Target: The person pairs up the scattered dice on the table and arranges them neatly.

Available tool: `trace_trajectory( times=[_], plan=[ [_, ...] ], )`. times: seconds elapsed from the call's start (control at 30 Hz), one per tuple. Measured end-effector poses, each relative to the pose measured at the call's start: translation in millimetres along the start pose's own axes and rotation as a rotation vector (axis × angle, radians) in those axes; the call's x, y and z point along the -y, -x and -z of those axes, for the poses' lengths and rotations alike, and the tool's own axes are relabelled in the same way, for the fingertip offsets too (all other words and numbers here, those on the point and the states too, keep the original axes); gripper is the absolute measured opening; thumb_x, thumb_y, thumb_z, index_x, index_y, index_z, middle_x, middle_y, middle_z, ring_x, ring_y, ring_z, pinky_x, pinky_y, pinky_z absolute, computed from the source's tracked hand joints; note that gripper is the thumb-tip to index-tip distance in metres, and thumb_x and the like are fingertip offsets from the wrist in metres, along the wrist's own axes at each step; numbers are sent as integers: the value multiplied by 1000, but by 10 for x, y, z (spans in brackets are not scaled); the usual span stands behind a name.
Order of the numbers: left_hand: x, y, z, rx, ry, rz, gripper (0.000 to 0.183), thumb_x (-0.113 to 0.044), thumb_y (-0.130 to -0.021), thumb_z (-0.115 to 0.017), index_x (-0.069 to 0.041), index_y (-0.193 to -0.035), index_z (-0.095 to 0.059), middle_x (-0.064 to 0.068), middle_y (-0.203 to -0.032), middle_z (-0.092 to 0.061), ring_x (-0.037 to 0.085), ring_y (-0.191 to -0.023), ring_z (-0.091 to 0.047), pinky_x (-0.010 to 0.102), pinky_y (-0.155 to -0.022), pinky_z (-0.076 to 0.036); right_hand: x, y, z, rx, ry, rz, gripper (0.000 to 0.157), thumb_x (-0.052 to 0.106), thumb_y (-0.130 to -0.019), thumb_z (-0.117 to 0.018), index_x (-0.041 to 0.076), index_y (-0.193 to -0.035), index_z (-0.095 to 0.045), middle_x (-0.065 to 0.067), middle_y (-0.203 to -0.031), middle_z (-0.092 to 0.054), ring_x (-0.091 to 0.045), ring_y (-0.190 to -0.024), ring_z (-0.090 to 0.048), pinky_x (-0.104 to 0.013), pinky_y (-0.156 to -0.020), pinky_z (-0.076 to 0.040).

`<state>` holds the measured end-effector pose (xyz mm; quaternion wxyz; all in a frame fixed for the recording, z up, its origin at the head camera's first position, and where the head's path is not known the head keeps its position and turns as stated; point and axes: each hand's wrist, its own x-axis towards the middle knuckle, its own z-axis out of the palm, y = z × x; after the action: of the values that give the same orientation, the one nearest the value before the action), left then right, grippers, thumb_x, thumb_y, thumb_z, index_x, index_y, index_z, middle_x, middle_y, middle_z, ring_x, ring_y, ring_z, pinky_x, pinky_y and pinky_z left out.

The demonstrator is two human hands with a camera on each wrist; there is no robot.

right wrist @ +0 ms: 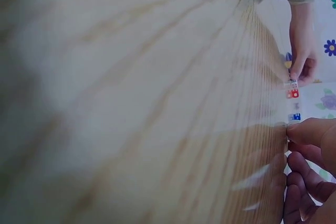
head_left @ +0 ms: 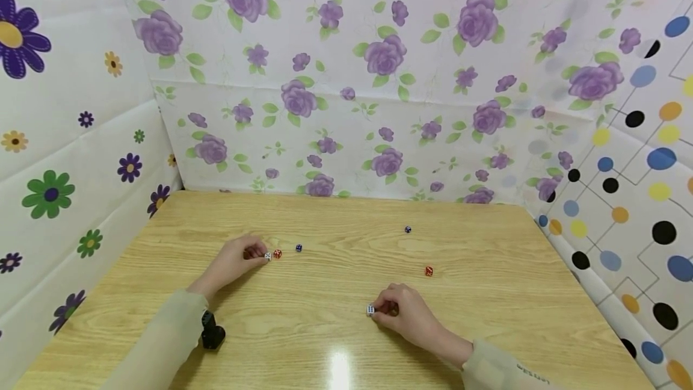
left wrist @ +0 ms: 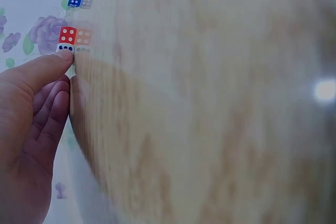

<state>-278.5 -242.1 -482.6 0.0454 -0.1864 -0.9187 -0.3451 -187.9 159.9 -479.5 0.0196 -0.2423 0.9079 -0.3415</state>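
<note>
At the left of the table, my left hand (head_left: 234, 262) pinches a white die (head_left: 267, 256) at its thumb and fingertips. A red die (head_left: 278, 254) sits right beside that white one, and a dark blue die (head_left: 299, 248) lies a little farther right. In the left wrist view the thumb partly covers the white die (left wrist: 65, 48), with the red die (left wrist: 67, 35) just beyond. Nearer the front, my right hand (head_left: 410, 318) pinches another white die (head_left: 370, 310) between thumb and fingers. A second red die (head_left: 429, 271) and a second blue die (head_left: 408, 229) lie beyond it.
The dice are on a wood-grain table (head_left: 314, 330). A purple-rose cloth (head_left: 346, 125) hangs at its back edge, with patterned cloths on both sides. A black device (head_left: 213, 334) is strapped at the left wrist, and light glares off the front of the table.
</note>
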Motion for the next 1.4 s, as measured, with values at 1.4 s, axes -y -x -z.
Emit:
trace_trajectory(
  times=[1.4],
  plan=[
    [-872,147,-592,182,33,-175,8,-14,-84,-78,-12,-87,-71,-6,-80,-65,-4,-69,-52,17,-62,-49,-19,-10,-14,-6,2,-2,6,17,-84,-79,19,-86,-74,10,-81,-63,-5,-74,-52,-17,-65,-44]
  ],
)
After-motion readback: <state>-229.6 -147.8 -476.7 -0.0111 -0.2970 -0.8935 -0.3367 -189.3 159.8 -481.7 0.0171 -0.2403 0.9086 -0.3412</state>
